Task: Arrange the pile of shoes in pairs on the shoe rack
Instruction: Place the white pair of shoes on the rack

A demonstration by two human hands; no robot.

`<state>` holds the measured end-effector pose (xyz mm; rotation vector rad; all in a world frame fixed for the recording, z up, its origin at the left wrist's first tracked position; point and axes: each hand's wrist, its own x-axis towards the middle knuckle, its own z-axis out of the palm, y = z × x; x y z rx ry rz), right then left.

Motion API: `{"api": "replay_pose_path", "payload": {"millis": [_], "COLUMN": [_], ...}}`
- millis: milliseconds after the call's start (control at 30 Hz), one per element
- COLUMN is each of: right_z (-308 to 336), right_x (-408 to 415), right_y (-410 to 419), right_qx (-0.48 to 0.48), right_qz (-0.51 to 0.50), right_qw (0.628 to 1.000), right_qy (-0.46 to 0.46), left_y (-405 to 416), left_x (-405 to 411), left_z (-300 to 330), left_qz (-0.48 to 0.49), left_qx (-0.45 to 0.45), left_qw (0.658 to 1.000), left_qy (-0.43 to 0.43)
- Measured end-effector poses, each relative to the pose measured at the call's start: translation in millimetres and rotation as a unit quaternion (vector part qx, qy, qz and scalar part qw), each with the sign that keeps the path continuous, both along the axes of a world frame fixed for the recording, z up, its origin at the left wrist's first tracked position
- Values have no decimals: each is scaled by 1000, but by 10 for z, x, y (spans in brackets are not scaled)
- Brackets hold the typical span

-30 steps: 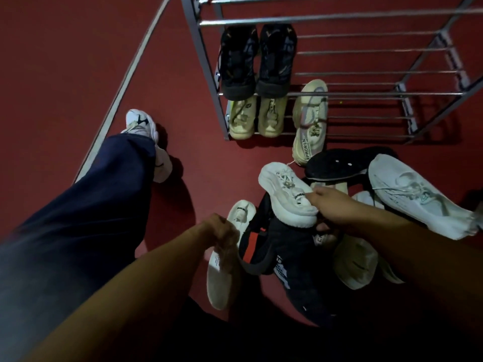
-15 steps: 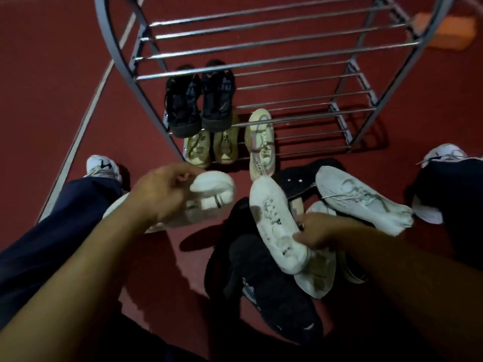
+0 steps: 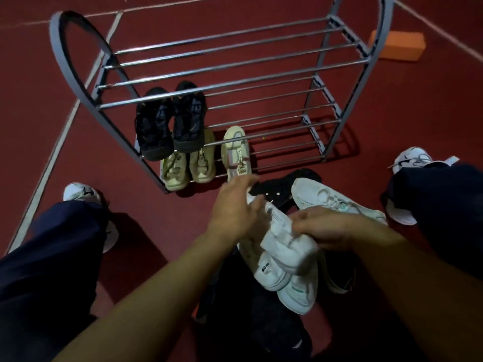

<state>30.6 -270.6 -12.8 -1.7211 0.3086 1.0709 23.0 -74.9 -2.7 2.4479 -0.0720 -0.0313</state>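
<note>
At the left of the frame the person's trouser leg (image 3: 52, 257) and own white trainer (image 3: 78, 192) rest on the red floor. Above centre stands the shoe rack (image 3: 217, 86), holding a black pair (image 3: 171, 120) on a middle tier, a beige pair (image 3: 188, 165) on the bottom tier, and a single cream shoe (image 3: 235, 152) beside them. At centre the left hand (image 3: 235, 207) is spread open, palm against the toe of the two white sneakers (image 3: 282, 254), fingers not closed round them. The right hand (image 3: 326, 226) is curled tight on both sneakers together, above the dark pile (image 3: 261, 322). Another white shoe (image 3: 334, 199) lies right of centre. Risk: one hand pinching two shoes may let one slip back into the pile if the left hand does not close.
</note>
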Motion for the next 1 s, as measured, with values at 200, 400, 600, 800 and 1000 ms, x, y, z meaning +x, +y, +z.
{"api": "replay_pose_path", "payload": {"millis": [200, 400, 600, 800, 1000], "right_z": [-221, -294, -367, -343, -846], "right_x": [57, -136, -50, 601, 1400], "right_y": [-118, -74, 20, 773, 1326], "right_qx": [-66, -287, -452, -274, -226], "right_qz": [-197, -10, -1, 20, -86], "right_qw": [978, 958, 879, 888, 939], "right_qy": [-14, 9, -155, -369, -243], "left_y": [228, 283, 380, 356, 386], "left_x": [-494, -381, -425, -521, -426], "left_z": [-805, -842, -986, -990, -984], "left_qz": [103, 9, 68, 44, 20], "left_qx": [54, 22, -37, 46, 42], "left_qw": [937, 897, 907, 936, 926], "left_qy": [329, 442, 413, 346, 374]}}
